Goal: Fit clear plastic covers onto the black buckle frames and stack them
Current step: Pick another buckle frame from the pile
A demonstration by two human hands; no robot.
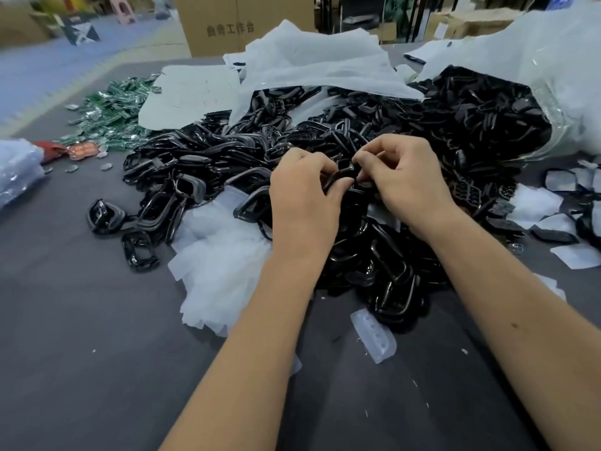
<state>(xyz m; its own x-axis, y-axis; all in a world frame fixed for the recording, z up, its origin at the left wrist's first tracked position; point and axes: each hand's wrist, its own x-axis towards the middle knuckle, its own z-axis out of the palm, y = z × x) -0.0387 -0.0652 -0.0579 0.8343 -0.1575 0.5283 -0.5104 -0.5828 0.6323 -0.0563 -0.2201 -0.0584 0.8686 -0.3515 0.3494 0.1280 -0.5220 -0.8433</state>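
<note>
Above the middle of a big heap of black buckle frames (208, 164), both my hands hold one black buckle frame (345, 173) between them. My left hand (304, 196) curls its fingers round the frame's left side. My right hand (401, 177) pinches its right side with thumb and fingertips. Whether a clear cover sits on the held frame is hidden by my fingers. A clear plastic cover (374, 338) with small round dimples lies on the grey table (81, 336) near me, just below the heap.
White translucent sheets (224, 255) lie left of my left forearm. A large white bag (553, 70) spills more black frames at the right. Green packets (113, 112) lie at the far left, white paper pieces (536, 203) at the right edge, and a cardboard box (227, 24) behind.
</note>
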